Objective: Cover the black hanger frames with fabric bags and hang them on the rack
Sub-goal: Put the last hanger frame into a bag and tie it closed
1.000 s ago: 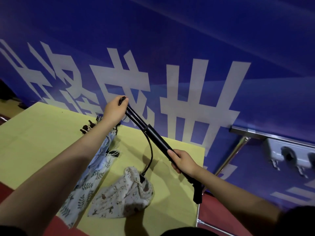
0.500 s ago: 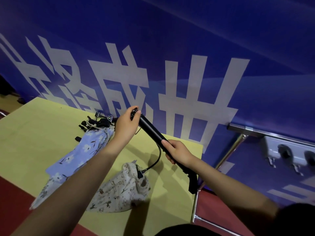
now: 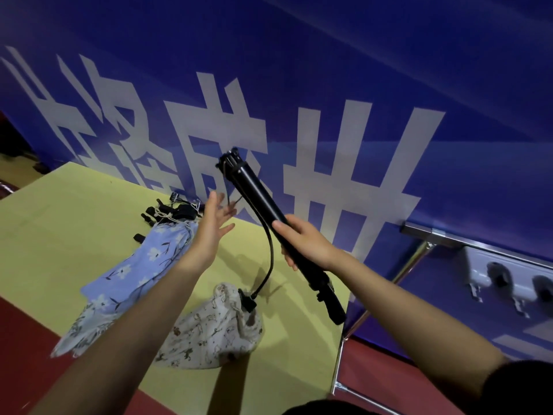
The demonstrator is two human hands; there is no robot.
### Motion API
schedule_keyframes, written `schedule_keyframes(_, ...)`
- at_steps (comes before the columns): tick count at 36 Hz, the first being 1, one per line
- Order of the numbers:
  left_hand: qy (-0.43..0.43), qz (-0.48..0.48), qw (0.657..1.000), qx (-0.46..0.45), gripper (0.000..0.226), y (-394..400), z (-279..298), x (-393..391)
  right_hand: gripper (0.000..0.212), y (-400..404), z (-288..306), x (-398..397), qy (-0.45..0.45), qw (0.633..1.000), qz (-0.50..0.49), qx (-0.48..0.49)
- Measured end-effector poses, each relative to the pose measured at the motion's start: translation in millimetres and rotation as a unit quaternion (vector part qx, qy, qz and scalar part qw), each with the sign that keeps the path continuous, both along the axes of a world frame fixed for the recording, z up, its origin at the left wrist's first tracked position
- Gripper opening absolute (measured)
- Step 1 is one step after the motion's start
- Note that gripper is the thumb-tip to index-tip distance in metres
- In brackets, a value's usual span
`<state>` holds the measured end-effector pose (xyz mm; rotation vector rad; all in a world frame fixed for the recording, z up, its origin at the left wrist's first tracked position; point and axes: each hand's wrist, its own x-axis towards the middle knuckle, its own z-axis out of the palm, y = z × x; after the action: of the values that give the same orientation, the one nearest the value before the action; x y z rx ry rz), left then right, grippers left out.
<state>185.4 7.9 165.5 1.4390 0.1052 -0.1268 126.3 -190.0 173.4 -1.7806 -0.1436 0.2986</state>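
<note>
- Right hand (image 3: pixel 302 245) has its fingers (image 3: pixel 279 227) wrapped round the middle of a black collapsed hanger frame (image 3: pixel 260 202), held tilted in the air above the table (image 3: pixel 59 229), top end up toward the blue banner (image 3: pixel 389 85).
- Left hand (image 3: pixel 214 226) is off the frame, fingers spread and relaxed, gripping nothing, just beside the frame's upper part.
- A black cord (image 3: pixel 270 256) runs from the frame down to a clip at the mouth of the cream printed bag (image 3: pixel 209 333) lying on the table.
- The frame itself is bare, no fabric over it.
- Blue floral bag (image 3: pixel 140 265) lies flat on the table to the left; black pieces with string (image 3: pixel 170 212) stick out at its far end, so it may already hold a frame, cannot tell for sure.
- More patterned fabric (image 3: pixel 80 330) sits under the blue bag's near end.
- Metal rack (image 3: pixel 449 238) at right, only part in view; nothing hanging on the visible part.
- Judgement: early-to-mid. Maybe one frame bagged, none hung. Left to do: slide the held frame into a bag, then hang the covered frames on the rack.
</note>
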Motion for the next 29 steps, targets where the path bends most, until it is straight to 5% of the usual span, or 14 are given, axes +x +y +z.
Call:
schedule_keyframes(8, -0.078, -0.089, 0.990, -0.078, 0.054, -27.4, 40.0, -0.9, 0.029, 15.8, 40.8, 22.0, -0.046, 0.998, 0.037, 0.009)
schedule_keyframes(12, -0.018, -0.068, 0.983, -0.167, 0.055, -37.8, 50.1, -0.6, 0.039, 24.8, 45.4, 29.0, -0.051, 0.998, 0.007, -0.023)
schedule_keyframes(17, 0.006, -0.037, 0.971, -0.234, 0.028, -31.3, 46.8, 1.4, 0.054, 31.2, 31.5, 27.2, -0.069, 0.993, -0.067, -0.071)
schedule_keyframes(22, 0.000, 0.020, 0.963, -0.269, 0.023, -13.1, 47.7, 2.3, 0.024, 25.8, -2.2, 22.5, -0.169, 0.956, -0.235, 0.041)
schedule_keyframes(29, 0.007, 0.011, 0.950, -0.312, 0.021, 8.5, 42.7, -6.7, 0.023, 33.5, -14.2, 13.9, -0.013, 0.999, 0.004, 0.039)
